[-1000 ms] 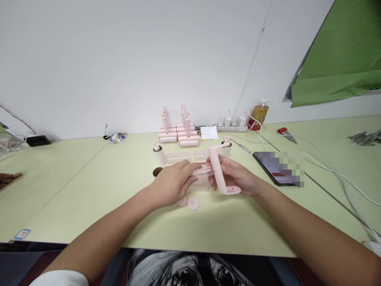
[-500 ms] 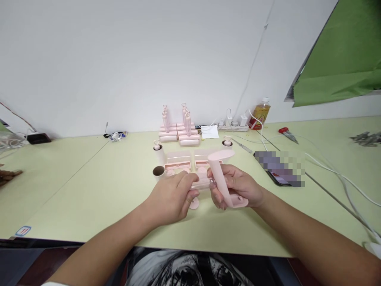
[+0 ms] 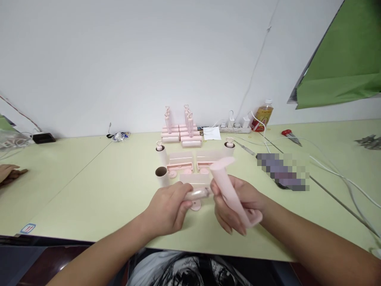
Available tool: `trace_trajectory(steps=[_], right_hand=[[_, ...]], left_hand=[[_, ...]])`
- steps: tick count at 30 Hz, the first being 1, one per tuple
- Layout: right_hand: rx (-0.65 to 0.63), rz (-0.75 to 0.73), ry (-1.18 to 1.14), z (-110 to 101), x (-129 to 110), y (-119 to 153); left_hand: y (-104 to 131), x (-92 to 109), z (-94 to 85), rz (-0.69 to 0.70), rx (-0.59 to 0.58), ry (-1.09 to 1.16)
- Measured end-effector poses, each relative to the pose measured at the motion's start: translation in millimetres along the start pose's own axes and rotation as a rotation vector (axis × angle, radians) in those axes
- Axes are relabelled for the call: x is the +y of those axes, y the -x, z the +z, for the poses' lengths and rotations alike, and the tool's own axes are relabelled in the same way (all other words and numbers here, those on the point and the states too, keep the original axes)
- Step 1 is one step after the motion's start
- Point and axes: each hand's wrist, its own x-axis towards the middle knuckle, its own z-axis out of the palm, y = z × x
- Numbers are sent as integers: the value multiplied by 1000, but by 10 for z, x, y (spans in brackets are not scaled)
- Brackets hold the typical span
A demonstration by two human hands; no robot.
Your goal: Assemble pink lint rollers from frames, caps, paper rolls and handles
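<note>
In the head view my left hand (image 3: 169, 208) is closed around a shiny, see-through tube (image 3: 196, 194), held level over the table. The tube's right end reaches toward the fingertips of my right hand (image 3: 235, 204). Wrapped in the right hand is a pale pink plastic bracket (image 3: 228, 186) with a long bar and a short arm at each end, tilted and blurred by motion. Whether tube and bracket touch I cannot tell. A round pink disc (image 3: 195, 205) lies just below the tube. Beyond it sit a clear cover (image 3: 195, 179) and a pink tray-like part (image 3: 180, 167).
White rolls stand at left (image 3: 162, 176) and right (image 3: 229, 148). Pink assembled pieces (image 3: 191, 139) line the back. A screwdriver (image 3: 246, 149), power strip (image 3: 235, 129), bottle (image 3: 262, 116), pliers-like red-tipped tool (image 3: 291, 137), blurred-out phone (image 3: 282, 172) and cables lie right. Another person's hand (image 3: 12, 174) rests far left.
My right hand has moved down and right, turning the bracket further over. The tube in my left hand has dropped slightly and its right end sits lower. Another person's hand shows more at left.
</note>
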Motion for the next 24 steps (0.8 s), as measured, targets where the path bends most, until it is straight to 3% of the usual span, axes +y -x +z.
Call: trace_trajectory(steps=[2,4,7,9,10,12,14,16,18,24], right_hand=[[-97,35,39,13,-39,63],[-69,14,140,5,-76,94],[249,-126,354,-64,-87,30],[497,-162,603,-128,-56,-58],[591,-162,754,-158,-33,-101],[686,-156,1010,-199,15,-170],[710,-176,1177,-216,55,-210],[720,-210,1266,-224,79,-228],[733,-223,1293,-237,92,-233],[782,-195,1141,-311,98,-221]], left_hand=[[75,-96,15,-89,68,-10],[166,-163,0,-165,144,19],[286,-190,-58,-304,294,82],[334,-178,-86,-418,334,80],[348,-169,-88,-444,289,81],[359,-144,-55,-394,89,95],[348,-102,20,-251,-129,78],[306,-38,112,-147,-265,-2],[225,40,189,-131,-356,-90],[-144,187,262,-266,-544,-203]])
